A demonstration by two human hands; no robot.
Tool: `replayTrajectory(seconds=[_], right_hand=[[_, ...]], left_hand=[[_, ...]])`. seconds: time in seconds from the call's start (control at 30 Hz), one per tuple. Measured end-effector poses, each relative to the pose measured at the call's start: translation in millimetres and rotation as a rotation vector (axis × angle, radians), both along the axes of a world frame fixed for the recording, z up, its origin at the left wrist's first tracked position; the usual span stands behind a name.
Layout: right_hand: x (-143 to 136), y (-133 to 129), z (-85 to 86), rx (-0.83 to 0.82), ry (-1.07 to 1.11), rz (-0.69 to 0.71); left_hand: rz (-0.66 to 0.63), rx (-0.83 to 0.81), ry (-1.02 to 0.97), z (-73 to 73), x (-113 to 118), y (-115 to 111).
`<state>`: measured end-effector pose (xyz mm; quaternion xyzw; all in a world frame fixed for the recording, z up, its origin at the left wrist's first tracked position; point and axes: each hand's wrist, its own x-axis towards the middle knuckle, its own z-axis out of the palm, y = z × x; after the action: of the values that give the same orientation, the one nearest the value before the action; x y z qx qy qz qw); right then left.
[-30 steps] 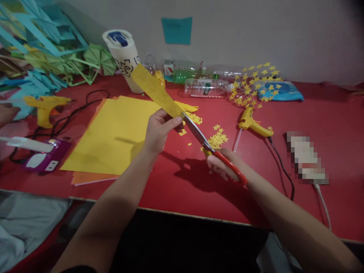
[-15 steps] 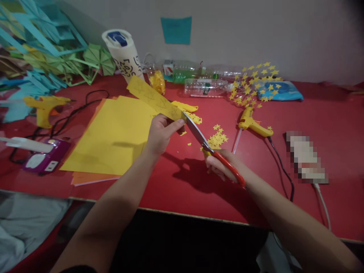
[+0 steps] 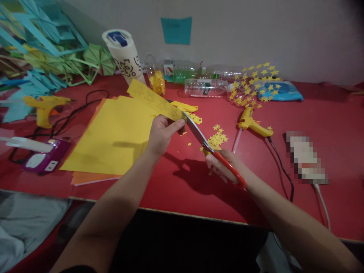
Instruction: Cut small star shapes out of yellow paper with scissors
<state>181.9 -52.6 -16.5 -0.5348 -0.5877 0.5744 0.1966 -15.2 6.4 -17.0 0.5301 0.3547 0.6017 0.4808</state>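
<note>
My left hand pinches the lower end of a yellow paper strip between thumb and fingers. Pencil star outlines run along the strip, which slants up to the left above the table. Red-handled scissors are in my right hand, its fingers partly hidden by the handle. Their blade tips meet the strip's right end, close to my left thumb. Below and behind the blades lies a heap of small cut yellow stars. Yellow paper scraps and a yellow cutter lie behind the strip.
Yellow sheets over orange ones lie left. Glue guns sit at left and right, with cords. A purple power socket, white tumbler, plastic bottles, stars on stems and a blurred phone stand or lie around.
The strip's far upper end has dipped slightly. Both hands and the scissors stay in almost the same place.
</note>
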Motion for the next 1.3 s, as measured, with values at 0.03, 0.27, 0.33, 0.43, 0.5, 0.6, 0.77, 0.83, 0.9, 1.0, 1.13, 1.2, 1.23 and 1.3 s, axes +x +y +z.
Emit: replayTrajectory(seconds=[0.03, 0.27, 0.33, 0.43, 0.5, 0.6, 0.77, 0.83, 0.9, 1.0, 1.13, 1.2, 1.23, 1.3], right_hand=[[0, 0, -1.5, 0.009, 0.001, -0.002], [3, 2, -7.3, 0.036, -0.004, 0.02], [4, 2, -7.4, 0.041, 0.006, 0.026], [5, 3, -8.3, 0.04, 0.006, 0.022], [6, 3, -9.0, 0.051, 0.007, 0.024], [7, 4, -9.2, 0.073, 0.011, 0.039], [8, 5, -7.7, 0.077, -0.002, 0.041], [7, 5, -7.6, 0.073, 0.011, 0.045], [7, 5, -7.6, 0.079, 0.028, 0.046], [7, 5, -6.6, 0.079, 0.016, 0.052], [8, 5, -4.3, 0.063, -0.039, 0.042], [8, 5, -3.6, 0.069, -0.042, 0.04], [8, 5, -3.4, 0.073, -0.04, 0.041], [9, 6, -3.2, 0.075, -0.04, 0.043]], left_hand=[[0.002, -0.001, 0.004, 0.2, 0, 0], [0.002, -0.011, 0.0, 2.4, 1, -1], [0.004, -0.013, -0.007, 2.4, 1, -1], [0.001, -0.019, -0.017, 2.1, 1, -1], [-0.001, -0.029, -0.019, 2.4, 0, -1], [-0.003, -0.063, -0.022, 4.1, -1, 0], [0.001, -0.097, -0.057, 7.2, -1, 1], [-0.001, -0.097, -0.052, 7.4, -1, 1], [-0.004, -0.099, -0.053, 7.3, -1, 1], [-0.001, -0.112, -0.06, 7.5, -1, 1], [0.001, -0.123, -0.07, 9.5, -1, 0], [-0.006, -0.116, -0.074, 11.0, -2, 1], [-0.008, -0.112, -0.072, 11.7, -2, 1], [0.002, -0.11, -0.067, 13.2, -3, 1]])
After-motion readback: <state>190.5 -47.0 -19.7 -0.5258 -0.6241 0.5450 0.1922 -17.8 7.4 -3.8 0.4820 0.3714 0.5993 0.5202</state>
